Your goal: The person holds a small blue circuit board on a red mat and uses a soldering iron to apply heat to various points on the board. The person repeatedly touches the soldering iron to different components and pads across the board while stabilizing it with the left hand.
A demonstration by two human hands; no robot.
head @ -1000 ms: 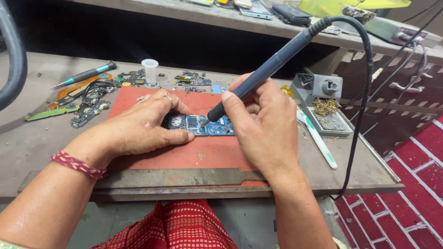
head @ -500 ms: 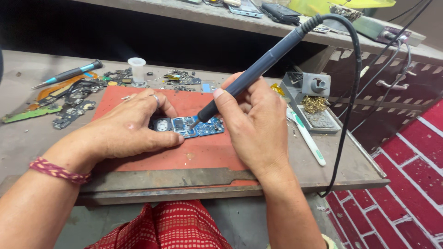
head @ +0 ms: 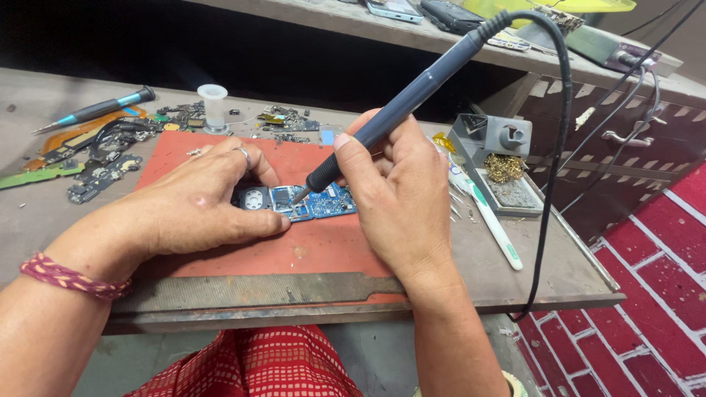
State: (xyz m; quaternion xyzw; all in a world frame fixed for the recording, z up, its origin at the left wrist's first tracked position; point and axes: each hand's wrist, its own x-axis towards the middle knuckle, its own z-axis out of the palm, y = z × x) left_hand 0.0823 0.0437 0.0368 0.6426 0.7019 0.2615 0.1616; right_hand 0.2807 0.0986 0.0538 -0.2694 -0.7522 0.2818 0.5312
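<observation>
Indoors, right hand (head: 401, 195) grips soldering iron (head: 412, 99), left hand (head: 198, 202) pins circuit board (head: 323, 202) on red mat (head: 309, 246), wooden bench (head: 566, 272).

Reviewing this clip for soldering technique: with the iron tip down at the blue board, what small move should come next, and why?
Probably hold the soldering iron tip steady on that spot for a moment before lifting. The right hand holds it like a pen, tip at the blue circuit board, while the left hand pins the board's left end to the red mat. Whether solder is flowing is too small to tell.
</observation>
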